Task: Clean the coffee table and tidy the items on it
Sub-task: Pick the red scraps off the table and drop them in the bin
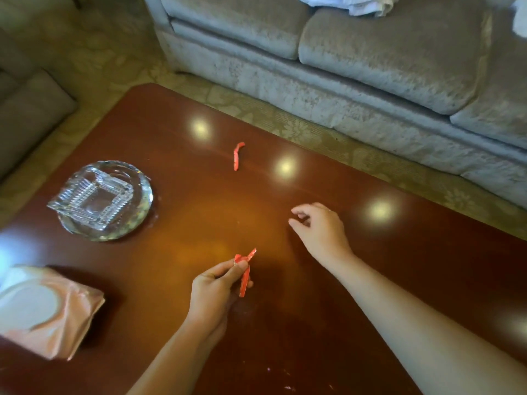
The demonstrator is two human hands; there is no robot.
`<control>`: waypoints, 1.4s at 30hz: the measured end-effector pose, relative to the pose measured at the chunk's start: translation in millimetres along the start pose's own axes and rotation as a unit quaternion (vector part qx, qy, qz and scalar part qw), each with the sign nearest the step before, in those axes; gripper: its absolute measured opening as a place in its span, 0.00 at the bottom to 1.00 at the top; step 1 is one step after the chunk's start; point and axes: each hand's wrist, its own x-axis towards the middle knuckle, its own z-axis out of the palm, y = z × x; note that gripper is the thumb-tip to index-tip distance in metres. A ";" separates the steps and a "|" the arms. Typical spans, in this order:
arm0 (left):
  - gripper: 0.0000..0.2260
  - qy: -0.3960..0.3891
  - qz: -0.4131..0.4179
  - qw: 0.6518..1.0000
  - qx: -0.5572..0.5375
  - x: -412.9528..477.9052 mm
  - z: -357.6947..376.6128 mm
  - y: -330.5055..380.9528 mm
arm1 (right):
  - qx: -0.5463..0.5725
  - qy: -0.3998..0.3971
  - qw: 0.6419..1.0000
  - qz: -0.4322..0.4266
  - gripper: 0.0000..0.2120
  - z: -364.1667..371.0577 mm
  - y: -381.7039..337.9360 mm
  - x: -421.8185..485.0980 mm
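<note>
Well, broad bare desk (199, 212) lies between the glass ashtray (99, 199) (far left) and my right hand (319, 226), which hangs loosely curled, holding nothing. My left hand (216, 286) pinches red wrapper scraps (244, 276). Another red scrap (238, 155) lies toward the far edge.

The coffee table (370, 266) is a glossy reddish-brown with pale round light spots; the wrapper strip (238, 155) toward its far edge and the wrapper scraps (244, 276) over its middle are the same bright red. Toward the table's left end the glass ashtray (94, 198) is clear with a ribbed cut pattern, and at its near left corner the wipes pack (57, 323) is shiny pink with a white oval label. Beyond the table's far edge are a beige carpet (299, 129) with a pale floral pattern and a mottled grey sofa (370, 52).
</note>
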 end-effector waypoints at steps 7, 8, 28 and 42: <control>0.12 0.049 0.021 0.998 -0.043 -5.6 -82.1 23.5 | -0.011 0.042 0.999 0.012 0.12 74.5 -124.7 127.9; 0.12 0.056 0.021 0.997 -0.049 -9.1 -92.7 23.4 | -0.030 0.054 0.998 0.027 0.12 84.6 -135.4 141.7; 0.09 0.052 0.043 0.987 -0.148 -58.3 -110.0 72.5 | 0.150 -0.199 0.960 -0.124 0.09 60.9 -210.1 -100.9; 0.12 0.079 0.077 0.965 -0.237 -136.3 -125.5 53.3 | 0.169 -0.217 0.960 -0.051 0.06 50.9 -231.1 -151.5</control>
